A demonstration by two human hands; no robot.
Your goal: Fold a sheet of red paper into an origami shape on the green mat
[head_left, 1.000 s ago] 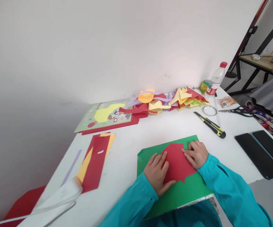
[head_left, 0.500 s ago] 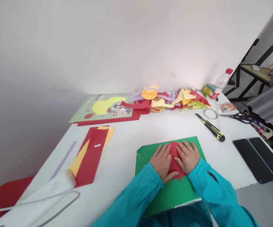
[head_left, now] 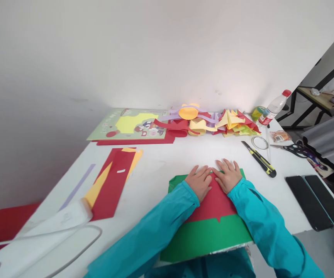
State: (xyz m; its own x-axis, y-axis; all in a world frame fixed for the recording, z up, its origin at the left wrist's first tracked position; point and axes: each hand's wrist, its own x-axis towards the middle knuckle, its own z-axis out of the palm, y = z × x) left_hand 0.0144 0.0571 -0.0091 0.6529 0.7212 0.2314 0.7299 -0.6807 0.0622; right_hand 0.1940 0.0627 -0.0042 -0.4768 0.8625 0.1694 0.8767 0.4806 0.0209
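A red paper piece (head_left: pixel 213 206) with a small notch-like point at its lower edge lies on a green board (head_left: pixel 210 239) at the table's front edge. My left hand (head_left: pixel 199 181) rests on the upper left of the red paper, fingers stretched forward. On the paper's upper right lies my right hand (head_left: pixel 227 175), fingers spread and pointing away from me. The two hands nearly meet at the thumb and index side, by the paper's top edge. Part of the red paper is hidden beneath them.
Left are red paper strips (head_left: pixel 114 185), a purple strip (head_left: pixel 77 187) and a white corded device (head_left: pixel 45 235). Behind stand folded paper crafts (head_left: pixel 190 125) and a printed sheet (head_left: pixel 103 129). Right are a utility knife (head_left: pixel 259 159), tape roll (head_left: pixel 260 143), scissors (head_left: pixel 292 150), bottle (head_left: pixel 275 110) and dark phones (head_left: pixel 314 200).
My right hand has moved from the paper's right edge to its top, beside the left. Both hands have slid forward to the far edge. The camera view has shifted slightly.
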